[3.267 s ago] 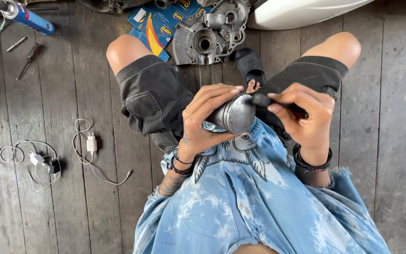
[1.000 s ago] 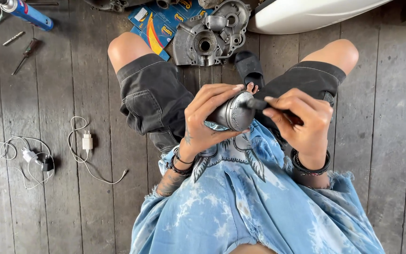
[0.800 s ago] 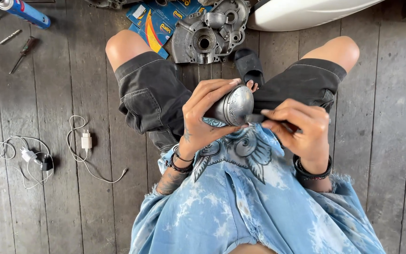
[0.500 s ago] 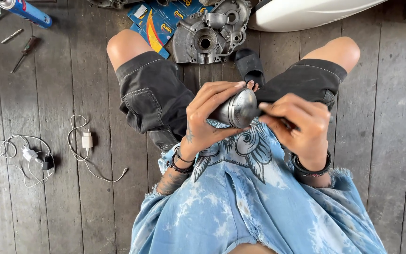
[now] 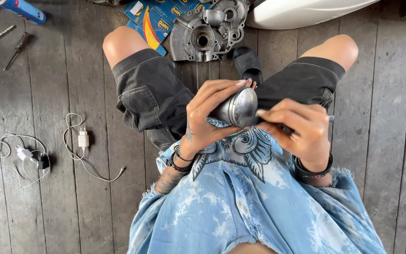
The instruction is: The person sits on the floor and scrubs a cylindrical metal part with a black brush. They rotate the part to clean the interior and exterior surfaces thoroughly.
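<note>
We find the left hand (image 5: 205,115) fingers clamped round a grey metal piston (image 5: 238,107): rigid, weighty, smooth, best gripped by its skirt. Right hand (image 5: 297,129) fingers pinch a dark tool (image 5: 285,128) against it.

engine case (image 5: 207,30), blue can (image 5: 22,9), screwdriver (image 5: 16,49), chargers (image 5: 81,139) on wood floor.

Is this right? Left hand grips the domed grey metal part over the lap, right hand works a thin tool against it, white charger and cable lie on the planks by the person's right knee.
Not quite. In the head view the white charger and cable lie on the planks by the left knee, not the right. The rest holds: left hand grips the domed grey metal part, right hand works a thin tool against it.
</note>
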